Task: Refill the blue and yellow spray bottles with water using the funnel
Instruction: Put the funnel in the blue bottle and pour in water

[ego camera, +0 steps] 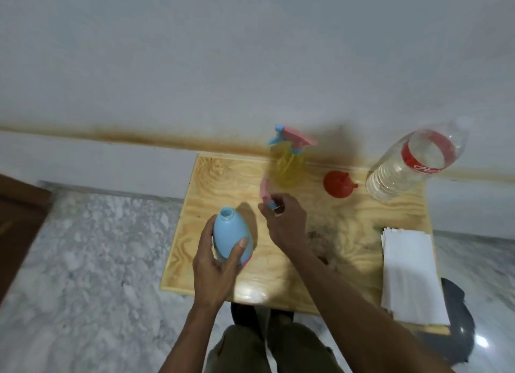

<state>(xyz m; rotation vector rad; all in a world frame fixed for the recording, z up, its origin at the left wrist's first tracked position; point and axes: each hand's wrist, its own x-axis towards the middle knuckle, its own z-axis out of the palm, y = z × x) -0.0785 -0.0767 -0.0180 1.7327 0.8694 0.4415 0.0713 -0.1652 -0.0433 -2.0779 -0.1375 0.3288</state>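
Note:
My left hand grips the blue spray bottle upright at the table's front left; its neck is open with no spray head on it. My right hand holds the removed pink and blue spray head just right of that bottle, above the table. The yellow spray bottle stands at the back with its pink and blue trigger head on. A red funnel lies to its right, and beside the funnel stands a clear plastic water bottle with a red label.
The small wooden table stands against a white wall. A stack of white paper napkins lies on its right front part. A dark round object sits on the marble floor at the right. My legs show below the table's front edge.

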